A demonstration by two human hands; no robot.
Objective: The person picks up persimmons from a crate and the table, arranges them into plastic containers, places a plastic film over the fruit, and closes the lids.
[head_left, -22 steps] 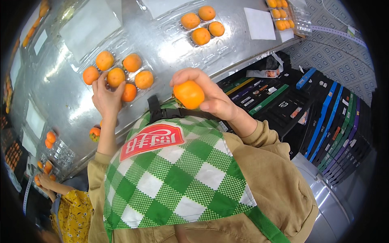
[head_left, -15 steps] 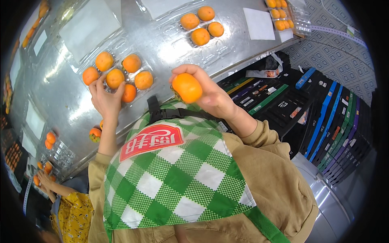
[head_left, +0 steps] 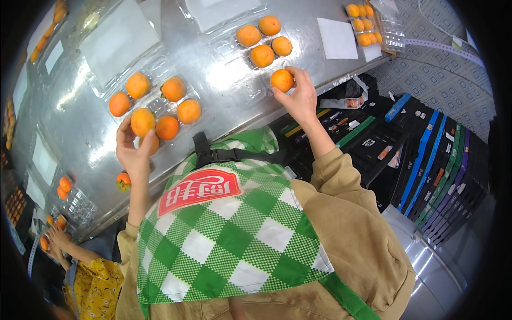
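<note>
My left hand (head_left: pixel 133 154) has its thumb and fingers closed round an orange persimmon (head_left: pixel 143 122), which is lifted slightly at the near side of a clear plastic tray. In that tray sit several more persimmons (head_left: pixel 189 111); another lies partly hidden behind my left thumb. Over the metal table's near edge, my right hand (head_left: pixel 302 101) grips a second persimmon (head_left: pixel 281 80) between thumb and fingers. Just beyond it, several persimmons (head_left: pixel 262 55) rest in another clear tray (head_left: pixel 226 50). A loose persimmon (head_left: pixel 124 181) with green leaves lies left of my left wrist.
White sheets (head_left: pixel 337 39) lie on the metal table (head_left: pixel 213 101). A filled persimmon pack (head_left: pixel 365 24) stands at the far right. Stacked black crates (head_left: pixel 442 165) with coloured strips stand beside the table. At lower left, a co-worker's hands (head_left: pixel 58 240) handle persimmons.
My right hand has carried its persimmon right and away from me, beside the right tray. My left hand has drawn its persimmon nearer to me, out of its place among the others.
</note>
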